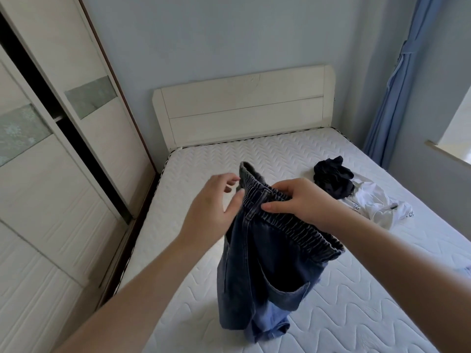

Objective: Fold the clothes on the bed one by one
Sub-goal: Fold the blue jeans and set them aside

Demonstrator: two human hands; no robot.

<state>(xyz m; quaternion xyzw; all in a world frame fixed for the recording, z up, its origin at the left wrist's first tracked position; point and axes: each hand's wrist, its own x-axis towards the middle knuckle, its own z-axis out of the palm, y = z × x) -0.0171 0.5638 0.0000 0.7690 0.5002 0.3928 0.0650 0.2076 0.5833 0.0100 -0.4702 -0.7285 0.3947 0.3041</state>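
1. Right hand [303, 200] gripping the elastic waistband of dark blue denim jeans [265, 271], fingers curled over the band, thumb pinching underneath
2. Left hand [211, 202] just beside the waistband's far end, fingers loosely spread, thumb touching the denim, holding nothing
3. Jeans hanging below both hands, legs bunched on the white quilted mattress [356, 314]
4. Beyond the right hand: crumpled black garment [332, 179] lying against a crumpled white printed shirt [377, 205]
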